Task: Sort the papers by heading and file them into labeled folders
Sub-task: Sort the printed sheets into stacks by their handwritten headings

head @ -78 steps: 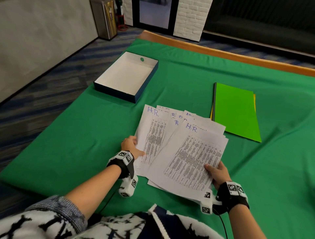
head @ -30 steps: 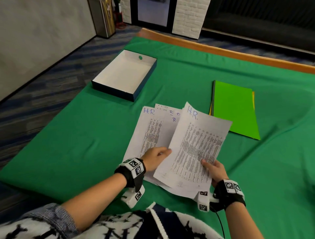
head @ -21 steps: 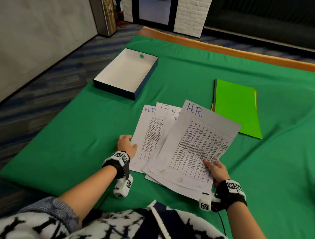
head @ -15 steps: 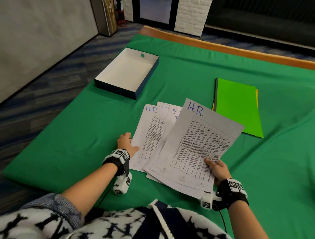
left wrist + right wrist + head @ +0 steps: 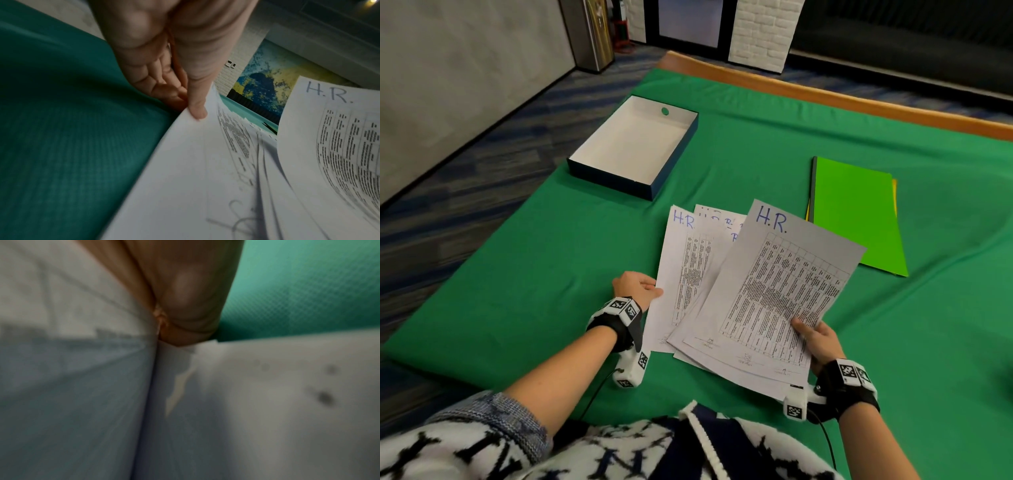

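Several printed sheets lie fanned on the green cloth, handwritten "H.R." at their tops. My right hand [image 5: 812,339] pinches the lower right corner of the top H.R. sheet [image 5: 780,287] and holds it raised over the pile; its thumb lies on the print. My left hand [image 5: 637,287] pinches the left edge of the leftmost sheet [image 5: 681,270], thumb [image 5: 197,104] on top, fingers curled beneath. A bright green folder [image 5: 856,212] lies to the right of the papers, with a yellow folder's edge [image 5: 893,192] showing under it. The right wrist view shows only blurred paper [image 5: 267,402] and palm.
An open dark-blue box [image 5: 616,178] with a white inside sits at the back left of the green cloth [image 5: 517,274]. A wooden table edge [image 5: 825,92] runs along the far side. Carpeted floor drops away on the left.
My right hand lifted the top H.R. sheet and swung it right, off the pile. My left hand moved from the pile's middle back to the left edge and took hold of the leftmost sheet.
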`<state>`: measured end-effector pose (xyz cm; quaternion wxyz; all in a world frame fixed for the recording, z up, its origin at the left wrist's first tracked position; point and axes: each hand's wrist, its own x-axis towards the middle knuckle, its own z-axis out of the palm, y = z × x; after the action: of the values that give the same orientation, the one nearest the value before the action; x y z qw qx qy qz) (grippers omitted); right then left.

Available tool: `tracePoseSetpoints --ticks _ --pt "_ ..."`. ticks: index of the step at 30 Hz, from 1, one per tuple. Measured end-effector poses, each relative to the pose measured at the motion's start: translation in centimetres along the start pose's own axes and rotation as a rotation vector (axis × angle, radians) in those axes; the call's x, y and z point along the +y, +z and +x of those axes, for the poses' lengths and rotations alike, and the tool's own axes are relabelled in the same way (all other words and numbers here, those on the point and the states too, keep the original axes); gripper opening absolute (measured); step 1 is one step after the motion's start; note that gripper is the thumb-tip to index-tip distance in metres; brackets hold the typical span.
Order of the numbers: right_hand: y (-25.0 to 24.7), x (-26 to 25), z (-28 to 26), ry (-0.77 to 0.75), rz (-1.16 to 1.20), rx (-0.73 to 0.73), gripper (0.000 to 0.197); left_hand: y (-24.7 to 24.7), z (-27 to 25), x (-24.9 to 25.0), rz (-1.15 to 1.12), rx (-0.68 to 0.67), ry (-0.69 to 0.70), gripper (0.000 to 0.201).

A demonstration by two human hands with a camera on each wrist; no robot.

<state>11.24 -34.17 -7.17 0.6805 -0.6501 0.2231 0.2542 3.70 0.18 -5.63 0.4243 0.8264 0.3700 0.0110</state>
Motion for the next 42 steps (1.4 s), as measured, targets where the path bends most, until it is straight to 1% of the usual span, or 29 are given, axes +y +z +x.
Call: tracePoseSetpoints --ticks 1,5,11,13,16,20,22,24,25,27,29,31,32,35,37,38,41,42 --pt "0.0 0.0 0.0 0.002 0.008 -0.006 0.027 -0.1 0.0 0.1 -0.003 -0.003 0.003 0.026" --pt "0.2 -0.1 -0.4 -0.004 0.024 -0.019 0.017 -0.3 0.0 0.4 0.014 -0.007 0.018 0.025" --pt "0.1 -0.1 -0.3 0.0 0.035 -0.022 0.013 -0.8 0.0 0.7 0.071 -0.013 0.046 0.02" --pt "0.2 -0.1 -0.3 0.0 0.035 -0.024 0.012 -1.2 0.0 1.1 0.086 0.031 0.114 0.014" --pt "0.2 0.0 -0.1 -0.003 0.03 -0.019 0.014 -1.9 -0.2 2.8 0.059 0.145 0.249 0.015" --pt "0.1 -0.1 0.1 -0.002 0.029 -0.009 0.013 -2.8 -1.0 6.4 -0.086 0.319 0.448 0.014" --pt "0.1 -0.1 0.1 0.0 0.032 -0.015 0.013 -3.1 -1.4 7.9 -0.198 0.385 0.555 0.018" --pt "0.1 -0.1 0.1 -0.003 0.035 -0.021 0.014 -3.0 -1.5 8.7 -0.297 0.434 0.607 0.023" --pt "0.1 -0.1 0.0 -0.003 0.028 -0.022 0.014 -2.9 -1.4 8.9 -0.321 0.454 0.613 0.021" --pt "0.1 -0.2 0.0 0.003 0.022 -0.025 0.015 -2.4 -1.1 8.9 -0.372 0.485 0.582 0.017" --pt "0.1 -0.2 -0.1 0.0 0.011 -0.023 0.016 -1.9 -0.9 8.6 -0.483 0.509 0.499 0.015" --pt "0.1 -0.2 0.0 -0.002 -0.006 -0.015 0.017 -1.6 -0.8 8.2 -0.651 0.493 0.377 0.018" --pt "0.1 -0.3 -0.1 -0.002 -0.012 -0.013 0.017 -1.4 -0.7 7.9 -0.71 0.486 0.294 0.018" --pt "0.1 -0.2 -0.1 0.001 -0.04 -0.002 0.024 -0.9 -0.4 6.6 -0.768 0.486 0.063 0.016" --pt "0.0 -0.1 0.0 0.007 -0.057 0.003 0.03 -0.9 -0.3 5.8 -0.767 0.432 -0.022 0.027" --pt "0.0 -0.1 0.1 0.008 -0.06 0.002 0.033 -0.9 -0.2 5.4 -0.743 0.382 -0.021 0.029" --pt "0.0 -0.3 0.0 0.028 -0.06 0.005 0.039 -0.5 -0.6 4.8 -0.562 0.199 0.103 0.022" --pt "0.0 -0.4 0.0 0.031 -0.055 0.002 0.039 -0.2 -0.9 4.7 -0.518 0.139 0.135 0.024"
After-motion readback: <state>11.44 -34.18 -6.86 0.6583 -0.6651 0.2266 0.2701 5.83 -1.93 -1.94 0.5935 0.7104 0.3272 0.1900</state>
